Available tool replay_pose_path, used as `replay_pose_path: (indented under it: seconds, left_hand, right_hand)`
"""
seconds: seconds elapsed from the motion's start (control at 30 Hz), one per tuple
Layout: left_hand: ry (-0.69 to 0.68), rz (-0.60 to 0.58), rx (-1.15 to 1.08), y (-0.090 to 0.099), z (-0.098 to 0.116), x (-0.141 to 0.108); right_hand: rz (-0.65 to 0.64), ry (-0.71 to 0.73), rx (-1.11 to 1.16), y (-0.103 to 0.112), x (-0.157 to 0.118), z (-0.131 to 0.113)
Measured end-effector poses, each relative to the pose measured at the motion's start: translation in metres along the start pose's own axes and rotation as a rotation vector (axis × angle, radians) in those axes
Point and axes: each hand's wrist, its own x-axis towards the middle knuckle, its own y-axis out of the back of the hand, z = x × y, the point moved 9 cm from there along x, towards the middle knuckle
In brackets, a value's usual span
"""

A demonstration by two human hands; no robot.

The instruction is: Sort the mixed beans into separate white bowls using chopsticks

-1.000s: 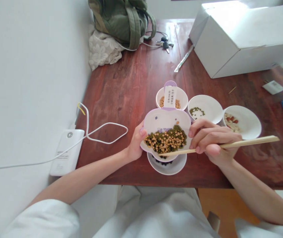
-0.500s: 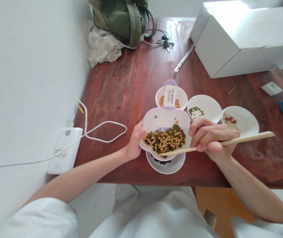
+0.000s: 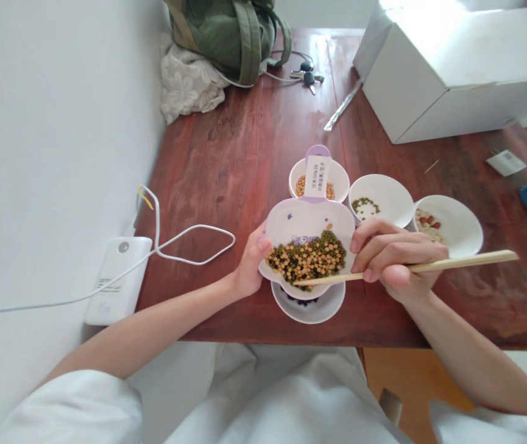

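Purple dish [image 3: 307,225] of mixed beans sat between both hands, tilted over a white bowl [image 3: 309,303] it largely hid | left hand [image 3: 249,268] gripped its rim, fingers out of sight beneath | right hand [image 3: 395,256] closed around chopsticks [image 3: 452,264], tips at the beans | label [image 3: 317,176] text beyond the hands illegible.

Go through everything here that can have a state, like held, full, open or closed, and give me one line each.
Left hand: gripping the purple dish's edge.
Right hand: closed on wooden chopsticks.
Purple-rimmed plastic dish: tilted, holding mixed beans.
White bowl under it: few dark beans.
Small white bowl: some yellow beans.
Middle white bowl: few green beans.
Right white bowl: few nuts.
White cardboard box: closed.
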Motion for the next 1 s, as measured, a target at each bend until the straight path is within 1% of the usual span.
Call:
replay_pose_path:
  seconds: [0.17, 0.4, 0.57, 0.7, 0.8, 1.0]
  left_hand:
    - [0.006, 0.026, 0.002, 0.0047, -0.0019, -0.0009]
    - [0.002, -0.001, -0.038, 0.0018, -0.0025, 0.0003]
    - [-0.016, -0.024, -0.030, 0.0016, -0.0030, 0.0007]
    - [-0.036, -0.057, 0.009, -0.0005, -0.0021, 0.0007]
    - [-0.034, -0.042, 0.013, 0.0010, -0.0027, 0.0008]
    - [-0.019, -0.018, -0.021, 0.0072, -0.0081, -0.0006]
  right_hand:
    - [0.011, 0.014, 0.006, 0.0008, -0.0009, -0.0014]
    - [0.001, 0.023, 0.000, -0.0006, 0.0000, -0.0016]
    - [0.018, 0.037, -0.024, 0.0028, -0.0003, -0.0021]
    - [0.020, 0.015, -0.026, 0.0027, 0.0000, -0.0009]
    - [0.011, 0.001, -0.021, 0.0004, -0.0009, 0.0002]
    - [0.024, 0.022, -0.012, 0.0011, -0.0040, 0.0027]
